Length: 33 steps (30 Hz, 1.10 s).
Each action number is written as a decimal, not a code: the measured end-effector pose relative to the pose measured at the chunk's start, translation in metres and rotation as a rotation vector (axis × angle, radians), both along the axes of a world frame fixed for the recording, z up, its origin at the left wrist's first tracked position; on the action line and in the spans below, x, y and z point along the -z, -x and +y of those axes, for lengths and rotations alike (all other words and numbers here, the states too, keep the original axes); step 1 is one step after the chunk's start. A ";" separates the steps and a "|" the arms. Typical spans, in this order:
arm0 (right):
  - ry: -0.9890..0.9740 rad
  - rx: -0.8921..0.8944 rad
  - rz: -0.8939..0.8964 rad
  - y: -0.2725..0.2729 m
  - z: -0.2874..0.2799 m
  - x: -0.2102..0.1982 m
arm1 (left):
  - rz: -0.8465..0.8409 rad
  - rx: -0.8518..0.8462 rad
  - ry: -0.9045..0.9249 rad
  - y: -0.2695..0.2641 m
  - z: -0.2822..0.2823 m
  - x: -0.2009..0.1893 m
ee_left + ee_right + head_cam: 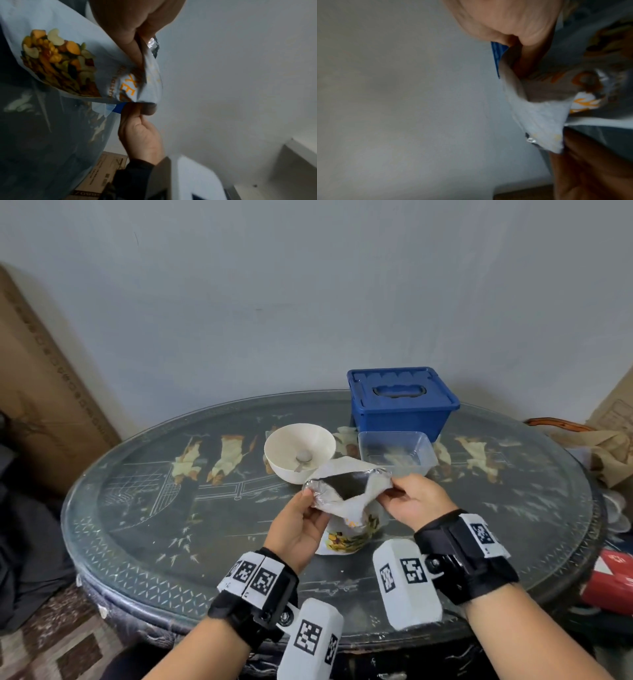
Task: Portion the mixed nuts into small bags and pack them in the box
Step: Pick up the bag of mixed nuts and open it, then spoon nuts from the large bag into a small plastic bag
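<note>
A white foil-lined bag of mixed nuts (346, 518) stands on the table's near middle, its mouth spread wide. My left hand (298, 522) pinches the left edge of the mouth, and my right hand (412, 501) pinches the right edge. In the left wrist view the bag (72, 65) shows its printed nut picture, with the left hand (135, 33) gripping the rim and the right hand (142, 136) below it. The right wrist view is blurred: the right hand (518, 27) holds the bag's torn white edge (541, 121). A blue lidded box (400, 402) stands at the back.
A white bowl (298, 450) with a spoon (303, 458) in it sits behind the bag. A clear plastic tub (397, 451) lies in front of the blue box. The round dark table (137, 525) is painted. Cardboard (41, 392) leans at left; clutter sits at right.
</note>
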State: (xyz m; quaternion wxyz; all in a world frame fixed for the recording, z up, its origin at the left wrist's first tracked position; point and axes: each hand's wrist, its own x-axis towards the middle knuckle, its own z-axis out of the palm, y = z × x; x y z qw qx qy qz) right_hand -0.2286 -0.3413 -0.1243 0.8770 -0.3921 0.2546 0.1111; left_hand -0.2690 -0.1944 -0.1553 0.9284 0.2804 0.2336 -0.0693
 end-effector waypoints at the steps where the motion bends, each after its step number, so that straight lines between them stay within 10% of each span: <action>1: -0.039 0.007 0.025 -0.001 0.000 0.001 | 0.028 -0.007 0.033 -0.001 0.001 0.001; 6: -0.245 0.073 0.169 -0.005 -0.004 0.006 | 0.093 0.091 0.109 -0.008 0.009 0.003; 13: -0.057 -0.257 -0.175 0.013 -0.009 0.020 | -0.173 0.250 -0.050 -0.015 0.022 0.002; 21: 0.882 -0.164 -0.590 0.019 0.010 0.046 | -0.264 -0.021 -0.785 -0.019 0.006 0.031; 26: 0.945 -0.064 -0.531 0.016 0.017 0.051 | -0.204 0.006 -0.713 -0.018 0.003 0.029; 33: 0.457 -0.152 -0.196 0.009 0.004 0.035 | -0.063 0.302 -0.311 -0.027 0.015 0.023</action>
